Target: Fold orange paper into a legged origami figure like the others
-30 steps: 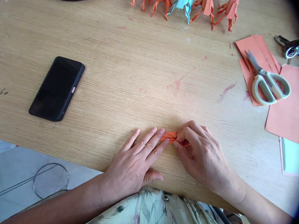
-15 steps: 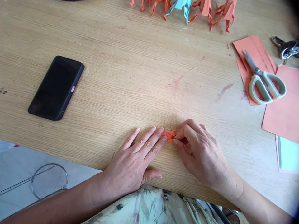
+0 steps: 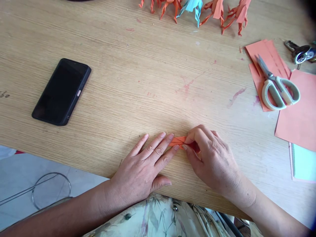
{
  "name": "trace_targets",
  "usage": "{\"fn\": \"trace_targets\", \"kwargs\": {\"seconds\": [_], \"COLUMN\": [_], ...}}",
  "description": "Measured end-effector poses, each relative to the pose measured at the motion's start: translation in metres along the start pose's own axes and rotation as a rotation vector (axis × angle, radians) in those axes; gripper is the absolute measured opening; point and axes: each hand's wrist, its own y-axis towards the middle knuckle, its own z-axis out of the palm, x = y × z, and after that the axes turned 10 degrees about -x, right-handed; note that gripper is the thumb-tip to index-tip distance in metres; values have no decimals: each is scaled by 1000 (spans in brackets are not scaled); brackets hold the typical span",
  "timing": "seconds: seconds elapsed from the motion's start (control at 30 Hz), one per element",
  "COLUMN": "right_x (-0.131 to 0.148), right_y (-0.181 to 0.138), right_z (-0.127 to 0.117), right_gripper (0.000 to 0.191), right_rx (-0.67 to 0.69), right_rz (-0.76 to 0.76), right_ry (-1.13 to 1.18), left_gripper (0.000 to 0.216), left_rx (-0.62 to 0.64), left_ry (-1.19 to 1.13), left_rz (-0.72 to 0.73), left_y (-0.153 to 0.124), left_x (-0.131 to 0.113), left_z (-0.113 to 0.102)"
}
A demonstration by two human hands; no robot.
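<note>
A small strip of folded orange paper point(image 3: 178, 141) lies on the wooden table near its front edge. My left hand point(image 3: 145, 164) rests flat with fingers spread, and its index and middle fingertips press on the left end of the paper. With thumb and index finger, my right hand point(image 3: 209, 158) pinches the paper's right part. The fingers and palm of that hand hide the far right end of the strip.
A black phone point(image 3: 61, 92) lies at the left. Scissors point(image 3: 278, 87) rest on orange paper sheets point(image 3: 298, 115) at the right, beside keys point(image 3: 301, 54) and light-blue paper point(image 3: 304, 163). Folded paper figures point(image 3: 190, 6) stand along the far side of the wooden table point(image 3: 118, 79).
My left index finger has spread slightly away from the middle finger, showing more of the folded paper. The right hand still pinches it, and the view has shifted slightly.
</note>
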Motion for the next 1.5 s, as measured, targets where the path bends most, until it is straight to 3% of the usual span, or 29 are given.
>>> {"fn": "trace_targets", "kwargs": {"seconds": [0.27, 0.5, 0.67, 0.8, 1.03, 1.5], "right_x": [-4, -6, -23, -34, -39, -46], "right_y": [4, 8, -4, -24, -37, -31], "right_z": [-3, -3, -14, -18, -13, -14], "right_gripper": [8, 10, 14, 22, 29, 46], "right_rx": [23, 26, 58, -14, 27, 73], "right_rz": [20, 38, 83, -21, -283, -409], "right_ry": [6, 29, 346, 342, 299, 269], "left_gripper": [79, 96, 92, 92, 74, 80], "left_rx": [-25, -30, -1, 15, 23, 64], "left_ry": [38, 33, 19, -2, -50, -20], "left_rz": [3, 62, 54, 65, 207, 212], "left_y": [2, 6, 6, 6, 8, 12], "left_x": [-5, -10, -11, -5, 26, 26], "left_z": [-2, 5, 5, 2, -5, -11]}}
